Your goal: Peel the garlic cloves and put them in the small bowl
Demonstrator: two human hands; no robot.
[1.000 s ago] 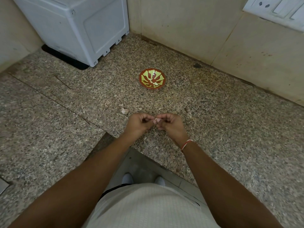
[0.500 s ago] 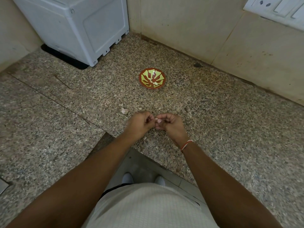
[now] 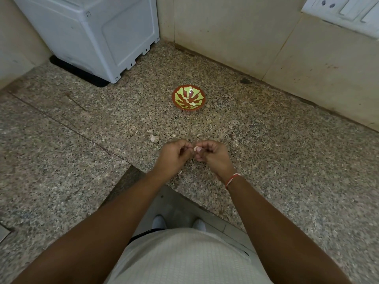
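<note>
Surface: speckled granite counter (image 3: 266, 152) | far middle, near the back wall: small bowl (image 3: 188, 98) – red and green, with pale cloves inside | nearer the front edge: one garlic clove (image 3: 154, 138) | far-left corner: white appliance (image 3: 98, 35) on a black mat (image 3: 67, 68)

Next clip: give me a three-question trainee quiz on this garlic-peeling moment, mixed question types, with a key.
1. True or false: the small bowl already holds pale garlic pieces.
2. Which hands pinch the garlic clove? A) left only B) right only C) both
3. Fill in: a loose clove lies on the ___, beside the left hand.

Key: 1 true. 2 C: left hand and right hand. 3 counter.
</note>
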